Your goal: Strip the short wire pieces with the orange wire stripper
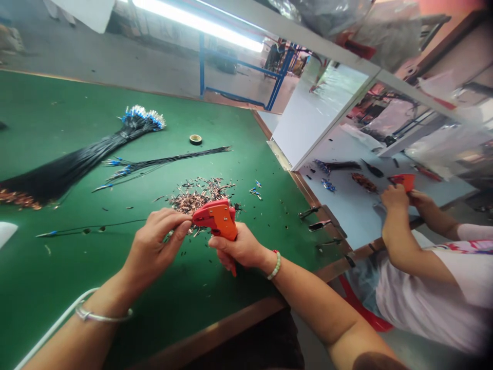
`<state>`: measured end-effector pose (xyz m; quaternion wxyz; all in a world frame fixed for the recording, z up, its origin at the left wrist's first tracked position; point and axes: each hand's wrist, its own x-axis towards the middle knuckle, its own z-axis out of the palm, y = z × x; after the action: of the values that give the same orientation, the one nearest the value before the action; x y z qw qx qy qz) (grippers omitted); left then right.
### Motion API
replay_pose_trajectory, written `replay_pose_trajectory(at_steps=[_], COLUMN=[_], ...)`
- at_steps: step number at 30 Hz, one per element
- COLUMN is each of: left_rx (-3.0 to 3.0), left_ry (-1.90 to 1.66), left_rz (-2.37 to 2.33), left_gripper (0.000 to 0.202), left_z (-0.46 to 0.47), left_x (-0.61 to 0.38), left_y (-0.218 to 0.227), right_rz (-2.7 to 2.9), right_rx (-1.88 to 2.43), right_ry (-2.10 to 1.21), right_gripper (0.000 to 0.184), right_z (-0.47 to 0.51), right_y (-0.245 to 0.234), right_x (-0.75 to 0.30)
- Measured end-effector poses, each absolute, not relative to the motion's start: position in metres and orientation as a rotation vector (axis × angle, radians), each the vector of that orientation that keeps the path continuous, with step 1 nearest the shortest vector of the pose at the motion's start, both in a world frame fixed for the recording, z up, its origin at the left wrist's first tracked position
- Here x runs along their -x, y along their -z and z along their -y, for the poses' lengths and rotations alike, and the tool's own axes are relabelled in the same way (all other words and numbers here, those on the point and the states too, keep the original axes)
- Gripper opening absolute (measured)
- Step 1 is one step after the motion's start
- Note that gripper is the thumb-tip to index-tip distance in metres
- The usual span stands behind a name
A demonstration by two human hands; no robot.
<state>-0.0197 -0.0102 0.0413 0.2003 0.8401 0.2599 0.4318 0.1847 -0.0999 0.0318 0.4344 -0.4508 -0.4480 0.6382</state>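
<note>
A long workbench covered by a green mat (96, 128), with a wooden edge (208, 329), is seen tilted across the view. A concrete factory floor (115, 56) is spread beyond it, lit by a fluorescent tube (200, 23), and a blue metal rack (246, 77) is stood on that floor. A white panel (319, 113) is fixed at the bench's far end. Past it, a white bench (346, 216) is worked at by a co-worker in a white shirt (427, 293), whose hands (395, 198) are closed around a second crimper (402, 181).

On the mat, a thick bundle of black wires (77, 159), tipped with blue terminals, is laid at the left. A thinner bunch of wires (165, 162) is placed just beside it, and a roll of tape (195, 139) is set further off. A heap of copper-coloured wire ends (200, 198) is scattered near the middle.

An orange crimper (217, 218) is gripped in the right hand (239, 246), with the fingers wrapped closed around its handle and its head held just over the heap. The left hand (157, 241) is almost closed, pinched just beside the crimper's head, and a single black wire (92, 226) is led across the mat into that pinch. A silver bangle (103, 316) is worn on the left wrist, and a green bead bracelet (274, 264) on the right.
</note>
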Motion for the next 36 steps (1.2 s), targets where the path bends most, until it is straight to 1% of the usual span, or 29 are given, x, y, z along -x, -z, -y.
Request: replay_pose_trajectory(at_steps=[6,10,13,16,17,19,21,24,27,29,31,33,36], left_rx=[-2.363,-2.318,-2.26,-2.256,-2.263,-2.277,-2.289,-2.312,-2.369,-2.401,-2.421,-2.457,-2.521], left_ry=[-1.22,-1.252,-1.284,-1.299,-1.302,-1.301,-1.289,-1.295,-1.297,-1.287,-1.265,-1.22,-1.134], left_rz=[-0.729,-0.815,-0.928,-0.961,-0.963,-0.969,-0.97,-0.945,-0.9,-0.86,-0.813,-0.757,-0.656], left_gripper=[0.009,0.01,0.014,0.014,0.014,0.014,0.014,0.013,0.011,0.009,0.008,0.008,0.01], left_z=[0.012,0.012,0.009,0.006,0.006,0.005,0.005,0.004,0.006,0.01,0.016,0.022,0.03], left_x=[0.018,0.021,0.024,0.025,0.025,0.024,0.023,0.022,0.021,0.019,0.016,0.013,0.01], left_y=[-0.043,-0.048,-0.048,-0.045,-0.044,-0.042,-0.041,-0.041,-0.04,-0.041,-0.04,-0.039,-0.035], right_rz=[1.182,1.252,1.433,1.842,2.001,2.282,2.498,2.669,2.585,2.308,1.946,1.697,1.658], right_rx=[1.12,1.081,1.134,1.244,1.263,1.271,1.284,1.318,1.224,1.229,1.347,1.433,1.389], right_ry=[-1.588,-1.506,-1.349,-1.156,-1.077,-0.901,-0.726,-0.543,-0.603,-0.7,-0.747,-0.799,-0.885], right_gripper=[0.047,0.049,0.047,0.038,0.037,0.038,0.033,0.028,0.038,0.041,0.04,0.037,0.038], right_z=[0.098,0.096,0.099,0.107,0.11,0.116,0.12,0.121,0.117,0.113,0.108,0.104,0.101], right_y=[-0.032,-0.046,-0.065,-0.078,-0.079,-0.076,-0.07,-0.062,-0.062,-0.064,-0.065,-0.063,-0.055], right_x=[-0.185,-0.201,-0.216,-0.219,-0.216,-0.208,-0.2,-0.195,-0.198,-0.202,-0.204,-0.204,-0.202])
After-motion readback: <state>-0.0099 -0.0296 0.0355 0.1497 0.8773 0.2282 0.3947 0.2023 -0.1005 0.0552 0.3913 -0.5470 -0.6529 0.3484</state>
